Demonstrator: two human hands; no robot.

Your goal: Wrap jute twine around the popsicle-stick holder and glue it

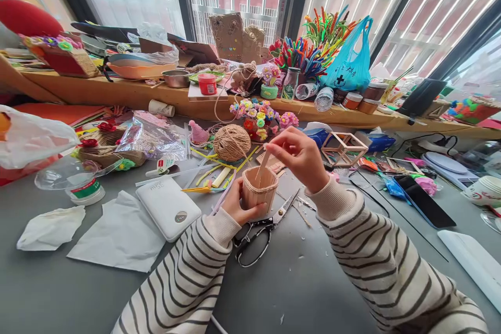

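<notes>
**Cup and stick position**

The table (297, 282) carries the scissors (256, 232), lying just in front of the cup (259, 189). The left hand (238, 203) wraps the cup's near side, fingers curled against its wall. The right hand (301, 156) pinches a stick (261, 168) above the cup; the stick's lower end sits inside the rim.

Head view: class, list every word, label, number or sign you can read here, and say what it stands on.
White power bank: small grey lettering, too blurred to quote.
Blue bag: dark characters above a cross sign, not legible.
Red-and-green tub label: unreadable.
Red jar: label too small.
Nothing else readable.
</notes>
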